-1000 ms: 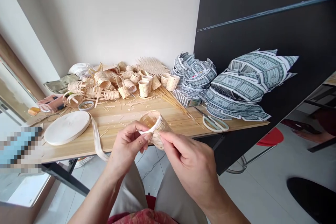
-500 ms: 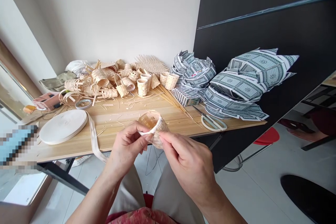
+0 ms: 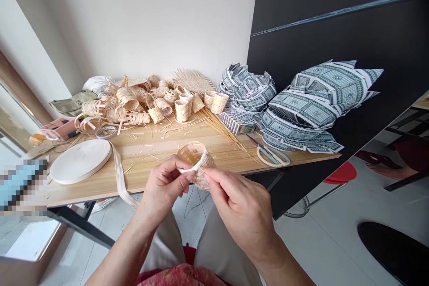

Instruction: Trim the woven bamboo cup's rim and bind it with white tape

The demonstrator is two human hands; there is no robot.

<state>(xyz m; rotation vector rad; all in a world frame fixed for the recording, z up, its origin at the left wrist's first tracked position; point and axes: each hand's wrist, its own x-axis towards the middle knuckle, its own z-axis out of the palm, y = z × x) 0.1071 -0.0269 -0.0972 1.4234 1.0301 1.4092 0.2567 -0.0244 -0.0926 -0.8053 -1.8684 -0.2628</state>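
Note:
A small woven basket of pale wood strips is tilted, its mouth facing up and away from me, just in front of the table edge. White fabric tape lies along part of its rim. My left hand is closed, pinching the tape against the near rim. At the right side of the rim, my right hand pinches a thin needle, mostly hidden by the fingers. Dark thread hangs in a loop below the basket. The tape runs left, behind my left wrist, to a large white roll.
Scissors with white handles lie at the right front of the table. Behind are several woven cups, a tape ring, thin sticks and folded playing-card bowls. A red stool stands right.
Both hands and the basket stay almost in place. The hanging thread has shifted slightly, and the view has moved a little.

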